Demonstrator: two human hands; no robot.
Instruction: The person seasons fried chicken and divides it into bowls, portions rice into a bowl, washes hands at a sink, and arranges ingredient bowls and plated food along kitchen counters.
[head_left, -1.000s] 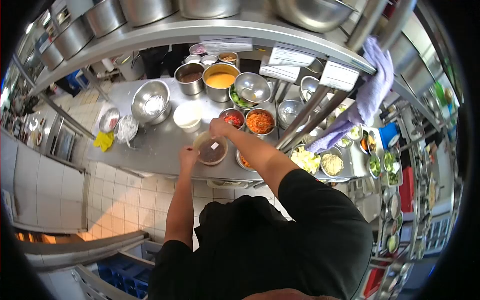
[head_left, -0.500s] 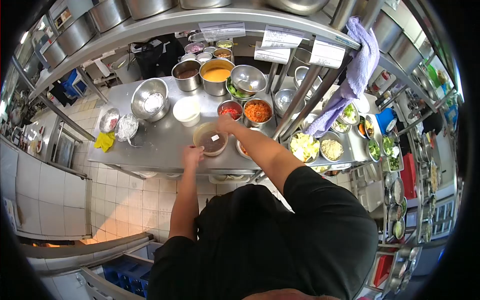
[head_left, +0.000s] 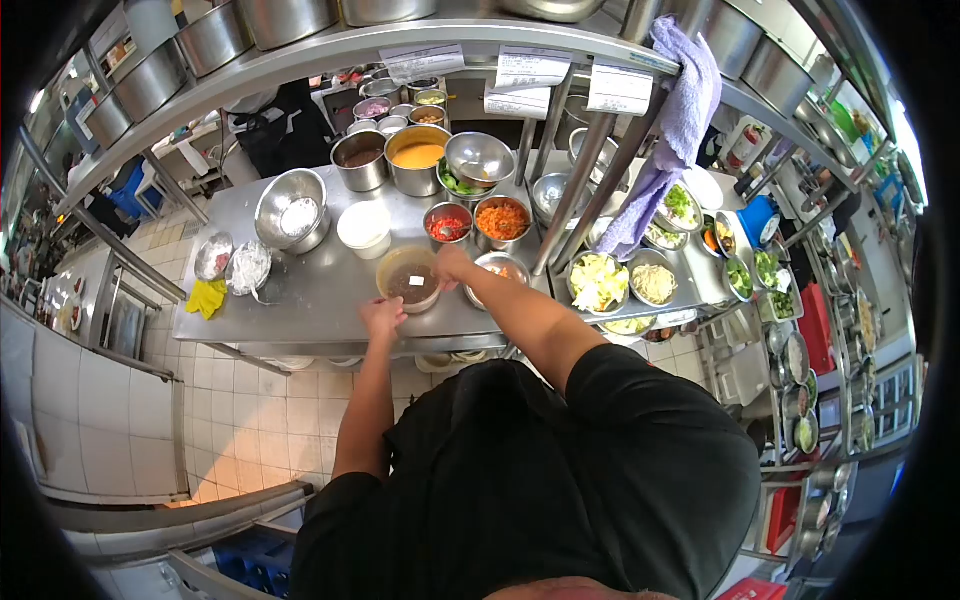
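Note:
A round tub of brown contents stands near the front edge of the steel table, with a small white square on top. At its lower left rim my left hand has its fingers closed, seemingly on clear wrap that is hard to make out. My right hand is at the tub's right rim, fingers closed; anything between them is too small to tell. Behind the tub are a white tub, a bowl of chopped red pieces and a bowl of shredded orange food.
A steel bowl, a yellow cloth and crumpled plastic lie to the left. Pots stand at the back. A shelf with paper slips crosses overhead; a purple towel hangs on the right.
My right hand has moved from the tub's far rim, beside the red bowl, to its right rim. My left hand stays at the lower left rim. The view has shifted slightly.

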